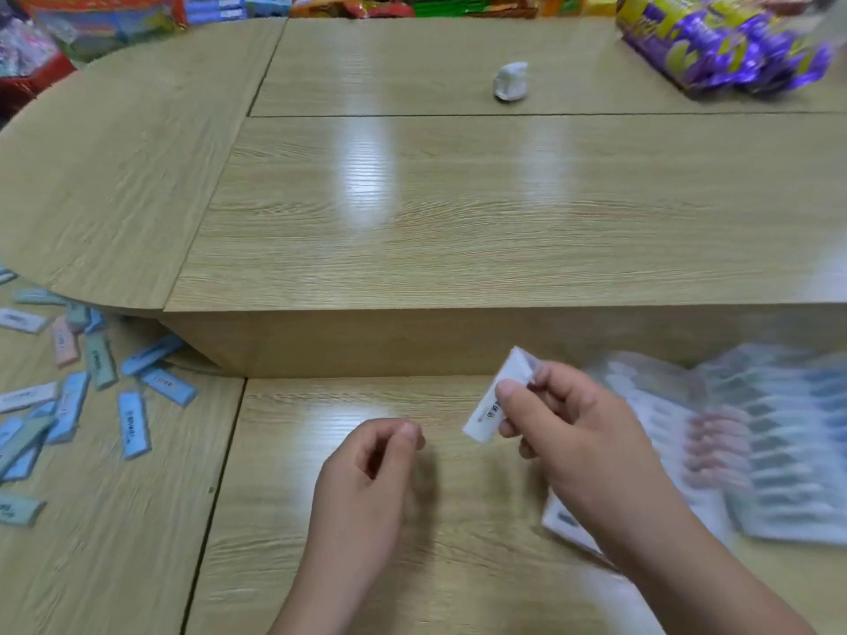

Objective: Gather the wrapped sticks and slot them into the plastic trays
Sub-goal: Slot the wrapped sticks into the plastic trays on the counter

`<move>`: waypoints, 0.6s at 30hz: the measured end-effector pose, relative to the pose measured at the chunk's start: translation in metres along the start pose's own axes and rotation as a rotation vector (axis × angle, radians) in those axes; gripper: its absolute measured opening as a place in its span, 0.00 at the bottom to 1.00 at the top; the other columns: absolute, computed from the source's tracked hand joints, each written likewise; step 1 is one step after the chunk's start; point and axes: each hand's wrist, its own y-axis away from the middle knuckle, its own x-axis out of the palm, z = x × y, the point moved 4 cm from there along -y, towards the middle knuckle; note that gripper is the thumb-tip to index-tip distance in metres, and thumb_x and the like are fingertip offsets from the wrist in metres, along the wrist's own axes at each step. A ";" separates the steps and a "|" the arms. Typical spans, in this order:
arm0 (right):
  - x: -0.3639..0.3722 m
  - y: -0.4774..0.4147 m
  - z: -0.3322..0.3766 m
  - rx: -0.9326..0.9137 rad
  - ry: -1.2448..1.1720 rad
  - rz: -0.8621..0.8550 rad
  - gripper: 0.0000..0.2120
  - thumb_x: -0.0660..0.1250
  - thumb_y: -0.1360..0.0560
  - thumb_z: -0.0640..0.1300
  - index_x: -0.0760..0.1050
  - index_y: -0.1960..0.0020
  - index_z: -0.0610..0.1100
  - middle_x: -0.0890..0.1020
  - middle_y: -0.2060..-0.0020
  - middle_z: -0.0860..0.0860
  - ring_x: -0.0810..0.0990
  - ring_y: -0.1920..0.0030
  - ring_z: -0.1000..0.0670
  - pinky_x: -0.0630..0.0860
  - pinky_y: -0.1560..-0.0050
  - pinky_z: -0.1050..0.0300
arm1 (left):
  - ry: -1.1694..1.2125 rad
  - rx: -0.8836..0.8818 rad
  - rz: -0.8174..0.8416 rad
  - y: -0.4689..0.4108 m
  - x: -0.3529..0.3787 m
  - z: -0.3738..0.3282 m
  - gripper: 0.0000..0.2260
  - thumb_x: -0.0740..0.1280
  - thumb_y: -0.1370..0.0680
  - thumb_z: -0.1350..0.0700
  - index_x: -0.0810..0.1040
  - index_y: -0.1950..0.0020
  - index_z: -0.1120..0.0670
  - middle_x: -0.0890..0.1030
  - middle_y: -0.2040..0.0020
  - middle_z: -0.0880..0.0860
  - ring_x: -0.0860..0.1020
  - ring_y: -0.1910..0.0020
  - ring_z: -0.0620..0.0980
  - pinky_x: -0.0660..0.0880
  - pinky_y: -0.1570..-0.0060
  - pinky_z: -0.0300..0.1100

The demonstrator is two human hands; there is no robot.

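Note:
My right hand (563,423) pinches a white wrapped stick (492,403) between thumb and fingers, tilted above the low table. My left hand (371,469) hovers beside it to the left, fingers loosely curled and holding nothing. Clear plastic trays (742,442), blurred, lie at the right with rows of wrapped sticks slotted in them; my right forearm covers their near corner. A scatter of loose wrapped sticks (82,396), mostly blue with some white, green and pink, lies at the far left of the low table.
A raised wooden table top (458,199) spans the view behind the low one. On it sit a small crumpled white object (510,81) and a purple and yellow bag (719,39) at the back right. Colourful packaged goods line the far edge.

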 end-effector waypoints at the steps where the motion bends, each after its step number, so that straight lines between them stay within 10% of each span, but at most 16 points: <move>1: -0.018 0.005 0.005 -0.011 0.008 -0.041 0.05 0.69 0.27 0.52 0.80 0.60 0.53 0.83 0.68 0.51 0.75 0.71 0.57 0.72 0.69 0.66 | -0.009 -0.020 0.019 0.003 0.011 0.001 0.08 0.68 0.19 0.53 0.84 0.54 0.43 0.86 0.56 0.47 0.83 0.55 0.51 0.81 0.49 0.56; 4: -0.072 0.015 0.008 -0.051 0.053 -0.148 0.06 0.69 0.25 0.50 0.80 0.61 0.54 0.82 0.69 0.52 0.77 0.71 0.59 0.72 0.70 0.69 | -0.011 -0.043 0.130 0.017 0.054 -0.006 0.04 0.69 0.23 0.45 0.83 0.50 0.39 0.86 0.52 0.44 0.84 0.50 0.50 0.79 0.44 0.59; 9: -0.137 0.024 -0.004 -0.042 0.058 -0.286 0.09 0.67 0.24 0.49 0.81 0.62 0.56 0.83 0.69 0.53 0.80 0.70 0.60 0.72 0.72 0.70 | 0.002 -0.065 0.269 0.041 0.117 -0.006 0.08 0.71 0.23 0.50 0.83 0.49 0.36 0.85 0.49 0.40 0.83 0.51 0.38 0.78 0.54 0.32; 15: -0.164 0.032 -0.009 -0.166 0.197 -0.281 0.11 0.67 0.31 0.61 0.78 0.59 0.53 0.81 0.69 0.52 0.80 0.69 0.50 0.77 0.68 0.57 | -0.122 -0.030 0.132 0.066 0.143 0.002 0.19 0.71 0.23 0.62 0.81 0.49 0.34 0.84 0.49 0.47 0.83 0.50 0.40 0.80 0.46 0.48; 18: -0.162 0.035 -0.011 -0.294 0.359 -0.235 0.04 0.72 0.25 0.50 0.78 0.55 0.58 0.82 0.65 0.59 0.80 0.68 0.58 0.73 0.69 0.69 | -0.150 0.000 0.094 0.076 0.151 0.004 0.24 0.72 0.24 0.61 0.79 0.49 0.27 0.84 0.49 0.45 0.83 0.51 0.39 0.80 0.48 0.46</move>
